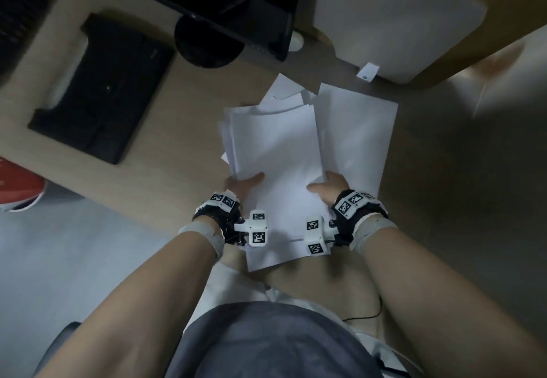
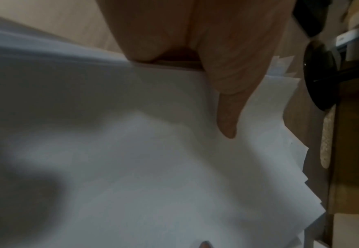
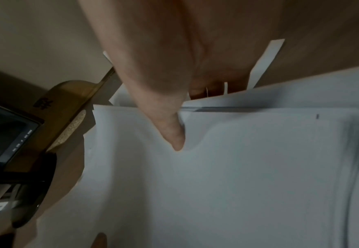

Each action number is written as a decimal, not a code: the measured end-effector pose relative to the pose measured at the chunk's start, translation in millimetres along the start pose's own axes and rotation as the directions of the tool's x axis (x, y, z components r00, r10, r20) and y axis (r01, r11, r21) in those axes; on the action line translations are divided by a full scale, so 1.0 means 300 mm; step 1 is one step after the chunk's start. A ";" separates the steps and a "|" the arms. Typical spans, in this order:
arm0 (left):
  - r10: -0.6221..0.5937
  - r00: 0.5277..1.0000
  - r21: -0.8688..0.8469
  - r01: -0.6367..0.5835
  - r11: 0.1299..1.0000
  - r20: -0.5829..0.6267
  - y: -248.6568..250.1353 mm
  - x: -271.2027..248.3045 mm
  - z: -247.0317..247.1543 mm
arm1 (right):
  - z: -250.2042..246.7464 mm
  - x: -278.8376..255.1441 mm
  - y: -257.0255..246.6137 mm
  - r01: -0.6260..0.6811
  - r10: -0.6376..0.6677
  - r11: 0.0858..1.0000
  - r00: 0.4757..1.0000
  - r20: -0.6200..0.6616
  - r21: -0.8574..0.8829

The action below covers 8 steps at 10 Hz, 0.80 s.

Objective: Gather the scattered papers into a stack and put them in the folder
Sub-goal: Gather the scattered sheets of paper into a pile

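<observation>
A loose, uneven stack of white papers (image 1: 278, 153) hangs over the desk's front edge. My left hand (image 1: 247, 183) grips its left side and my right hand (image 1: 322, 187) grips its right side, thumbs on top and fingers hidden beneath. In the left wrist view my thumb (image 2: 227, 117) presses the top sheet of the papers (image 2: 153, 167). The right wrist view shows my right thumb (image 3: 171, 134) denting the papers (image 3: 238, 167) at their edge. More sheets (image 1: 358, 135) lie fanned on the desk behind and to the right. A pale folder (image 1: 393, 14) with a small tab lies at the far right.
A black monitor on a round base (image 1: 207, 40) stands at the back of the wooden desk (image 1: 183, 129). A black flat object (image 1: 103, 90) lies at the left. A red object (image 1: 17, 188) sits on the floor, left of the desk. My lap is below the papers.
</observation>
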<state>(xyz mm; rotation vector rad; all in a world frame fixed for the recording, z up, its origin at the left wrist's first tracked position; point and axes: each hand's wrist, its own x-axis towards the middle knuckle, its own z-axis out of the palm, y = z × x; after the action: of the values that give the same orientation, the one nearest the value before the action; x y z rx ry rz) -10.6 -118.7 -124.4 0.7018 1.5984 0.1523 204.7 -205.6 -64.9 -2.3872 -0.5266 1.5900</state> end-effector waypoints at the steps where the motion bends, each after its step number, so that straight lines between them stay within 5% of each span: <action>1: 0.052 0.999 0.097 -0.053 0.994 0.015 0.055 -0.037 0.010 | 0.005 0.000 -0.005 -0.045 0.046 0.993 0.999 -0.008 0.114; 5: 0.162 0.981 0.118 -0.174 0.978 0.110 0.323 -0.200 0.043 | -0.109 -0.061 -0.044 -0.065 0.070 0.812 0.997 0.014 0.580; 8: 0.173 0.978 0.117 -0.187 0.975 0.116 0.307 -0.258 0.153 | -0.205 -0.118 0.048 0.166 -0.049 0.843 0.971 -0.235 0.511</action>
<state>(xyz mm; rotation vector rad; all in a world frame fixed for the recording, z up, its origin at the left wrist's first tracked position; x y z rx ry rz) 63.5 -98.6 -20.9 0.9405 1.4519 0.1443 251.4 -232.7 -16.8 -2.0256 -0.1442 1.2069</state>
